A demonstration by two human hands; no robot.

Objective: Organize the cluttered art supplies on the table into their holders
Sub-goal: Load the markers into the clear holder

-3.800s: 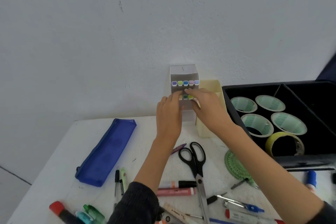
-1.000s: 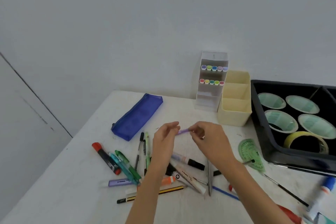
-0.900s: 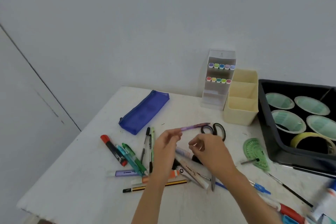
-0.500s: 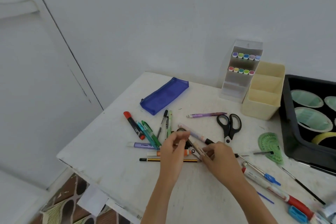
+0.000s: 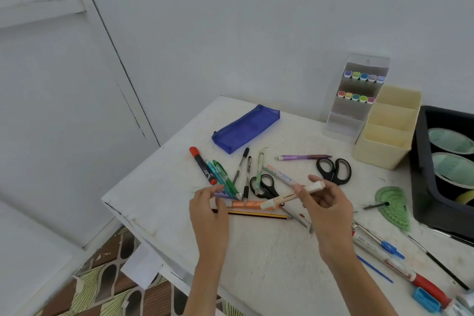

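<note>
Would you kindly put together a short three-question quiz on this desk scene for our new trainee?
1. True or false: no pens stick out of the cream plastic three-compartment holder.
2. What does the right hand grip?
A. a pair of black-handled scissors
B. a pale peach highlighter pen
C. a blue mesh pencil case
3. Fill in: the white tiered stand shows ___ rows of colour-capped markers.

Key: 1 true; 2 B; 3 two.
</note>
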